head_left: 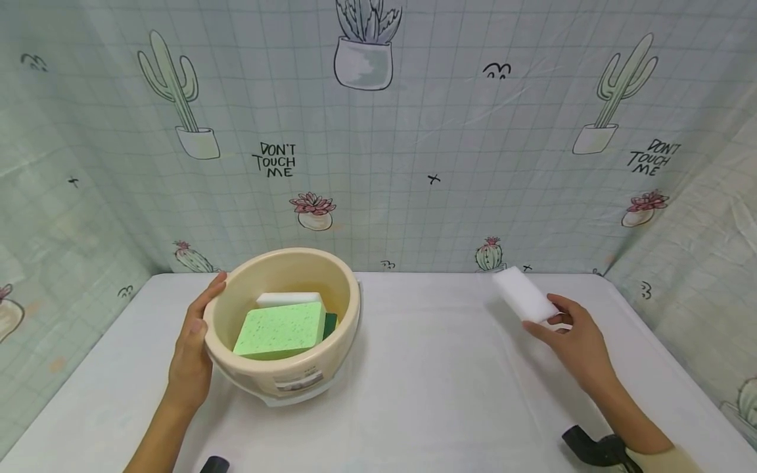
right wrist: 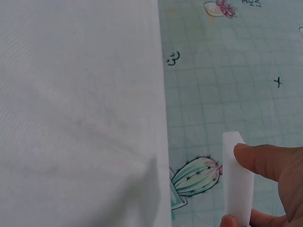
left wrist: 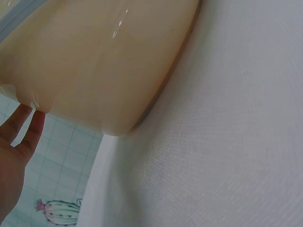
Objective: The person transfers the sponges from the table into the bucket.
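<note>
A cream bucket (head_left: 313, 361) is at the left of the white table, its mouth turned toward me. My left hand (head_left: 192, 355) holds its left side, fingers spread along the outer wall and thumb near the rim; in the left wrist view, fingertips (left wrist: 35, 118) touch the wall. Inside lie a light green sponge (head_left: 280, 330), a white block (head_left: 290, 299) behind it and a dark green piece (head_left: 330, 324), partly hidden. On the right, my right hand (head_left: 576, 341) pinches a white melamine sponge (head_left: 523, 294) by one end, above the table. The right wrist view shows the thumb on this sponge (right wrist: 236, 189).
The white-covered table (head_left: 426, 368) extends between the hands. A cloth backdrop (head_left: 390, 144) printed with cacti hangs along its far edge and both sides. Black straps (head_left: 594, 447) show near the right wrist and at the bottom edge. A pale handle strip (head_left: 296, 398) hangs along the bucket's front.
</note>
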Demonstrator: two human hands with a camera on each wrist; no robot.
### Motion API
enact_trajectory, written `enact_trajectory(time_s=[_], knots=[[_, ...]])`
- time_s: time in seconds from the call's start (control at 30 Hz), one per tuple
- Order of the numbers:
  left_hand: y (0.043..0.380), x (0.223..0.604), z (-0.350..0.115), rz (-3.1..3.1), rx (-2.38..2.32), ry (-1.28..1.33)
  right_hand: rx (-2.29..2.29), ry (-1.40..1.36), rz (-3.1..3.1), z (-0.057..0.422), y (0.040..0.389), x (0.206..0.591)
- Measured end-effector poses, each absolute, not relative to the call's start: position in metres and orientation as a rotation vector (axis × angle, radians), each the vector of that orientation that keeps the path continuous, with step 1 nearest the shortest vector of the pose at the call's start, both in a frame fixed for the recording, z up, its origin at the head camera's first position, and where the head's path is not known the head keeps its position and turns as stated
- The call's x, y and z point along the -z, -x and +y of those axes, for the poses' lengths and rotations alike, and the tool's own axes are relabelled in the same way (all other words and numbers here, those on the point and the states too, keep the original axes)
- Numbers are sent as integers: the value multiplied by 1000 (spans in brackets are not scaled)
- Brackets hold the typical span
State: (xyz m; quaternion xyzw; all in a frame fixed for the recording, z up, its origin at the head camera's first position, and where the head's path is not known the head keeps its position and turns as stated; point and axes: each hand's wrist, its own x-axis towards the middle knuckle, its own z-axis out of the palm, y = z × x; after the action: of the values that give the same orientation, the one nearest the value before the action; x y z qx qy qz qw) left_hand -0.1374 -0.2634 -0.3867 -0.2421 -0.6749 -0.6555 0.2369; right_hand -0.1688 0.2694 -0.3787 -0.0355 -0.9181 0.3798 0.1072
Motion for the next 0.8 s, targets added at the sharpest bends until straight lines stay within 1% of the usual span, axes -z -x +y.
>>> enact_trajectory(time_s=[0.43,0.8], knots=[[137,386,-263,-1850,1822,648,-1205,-40,-2689,226,175,349],[137,385,-263,-1867,1796,643,-1282,-189,-2665,191,180,332]])
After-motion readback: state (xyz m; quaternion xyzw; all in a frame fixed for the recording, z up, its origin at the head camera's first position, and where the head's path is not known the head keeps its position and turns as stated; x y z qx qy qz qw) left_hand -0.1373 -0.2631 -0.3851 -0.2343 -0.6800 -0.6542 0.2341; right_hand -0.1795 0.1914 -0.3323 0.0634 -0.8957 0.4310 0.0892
